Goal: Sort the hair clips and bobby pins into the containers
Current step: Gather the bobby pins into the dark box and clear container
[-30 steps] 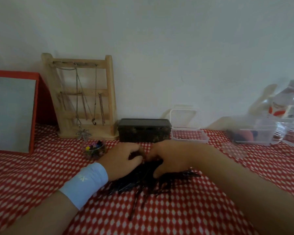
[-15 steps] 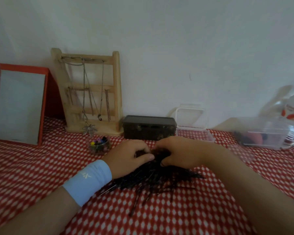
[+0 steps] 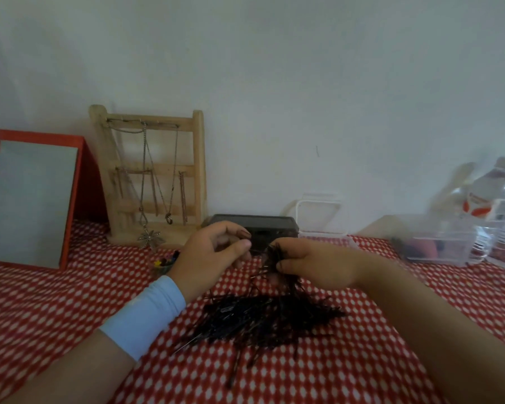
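Gripping a tangled bunch of bobby pins [image 3: 270, 258] above the pile [image 3: 263, 319], the right hand [image 3: 315, 265] could shed strays; left hand [image 3: 210, 255] curled, hold unclear.

Red patterned cloth [image 3: 56, 301] bears heaped bobby pins [image 3: 263, 319], dark box [image 3: 274, 224], wooden rack [image 3: 198, 170], mirror [image 3: 32, 199].

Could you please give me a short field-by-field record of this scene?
Right hand: grips a bunch of bobby pins lifted above the pile
Left hand: fingers curled beside the bunch; whether it pinches a pin is unclear
Pile: loose on the red tablecloth
Dark box: behind the hands
Clear container: far right, something pinkish inside
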`<state>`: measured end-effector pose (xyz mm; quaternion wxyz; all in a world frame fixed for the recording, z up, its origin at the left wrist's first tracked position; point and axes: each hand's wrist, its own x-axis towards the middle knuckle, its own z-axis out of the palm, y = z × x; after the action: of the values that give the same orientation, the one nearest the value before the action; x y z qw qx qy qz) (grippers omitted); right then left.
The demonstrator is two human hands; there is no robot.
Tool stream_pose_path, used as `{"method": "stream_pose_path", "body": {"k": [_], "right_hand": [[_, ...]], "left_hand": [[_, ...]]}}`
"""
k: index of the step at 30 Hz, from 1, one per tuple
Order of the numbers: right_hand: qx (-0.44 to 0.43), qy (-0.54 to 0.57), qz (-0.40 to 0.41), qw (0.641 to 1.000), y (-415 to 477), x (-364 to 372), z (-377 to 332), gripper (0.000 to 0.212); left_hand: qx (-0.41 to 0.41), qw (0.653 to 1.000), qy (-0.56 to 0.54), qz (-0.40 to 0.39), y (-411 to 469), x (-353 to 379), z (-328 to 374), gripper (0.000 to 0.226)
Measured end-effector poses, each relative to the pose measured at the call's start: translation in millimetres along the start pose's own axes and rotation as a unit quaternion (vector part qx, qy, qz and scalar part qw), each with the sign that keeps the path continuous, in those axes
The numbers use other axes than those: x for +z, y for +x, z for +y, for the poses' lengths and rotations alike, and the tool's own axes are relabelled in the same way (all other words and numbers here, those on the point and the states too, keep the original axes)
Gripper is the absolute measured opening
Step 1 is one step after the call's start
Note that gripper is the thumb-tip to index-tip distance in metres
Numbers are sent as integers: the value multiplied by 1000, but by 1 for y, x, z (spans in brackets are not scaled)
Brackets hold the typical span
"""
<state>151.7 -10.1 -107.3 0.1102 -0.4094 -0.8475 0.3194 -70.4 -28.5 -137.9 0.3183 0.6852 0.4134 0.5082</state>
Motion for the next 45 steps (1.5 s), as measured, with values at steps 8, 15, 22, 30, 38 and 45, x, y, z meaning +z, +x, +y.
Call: {"method": "stream_pose_path", "body": {"k": [8,15,22,30,38,45], "right_hand": [[7,392,-54,919,5,11,5,26],[16,334,-40,942,-4,-1,12,17],[-33,466,-41,883,-2,1,15,12],[-68,514,-38,854,4,11,13,19],[-79,550,11,832,3,5,15,15],[-86,594,39,799,5,-3,22,14]], "left_hand": [[5,998,17,54,2,-5,0,12],[-10,999,45,17,1,-10,-5,17],[26,977,144,-153,-11,5,-1,14],[129,977,167,33,-3,13,18,26],[87,980,144,-103,23,38,46,29],[78,980,110,-143,71,36,70,31]]}}
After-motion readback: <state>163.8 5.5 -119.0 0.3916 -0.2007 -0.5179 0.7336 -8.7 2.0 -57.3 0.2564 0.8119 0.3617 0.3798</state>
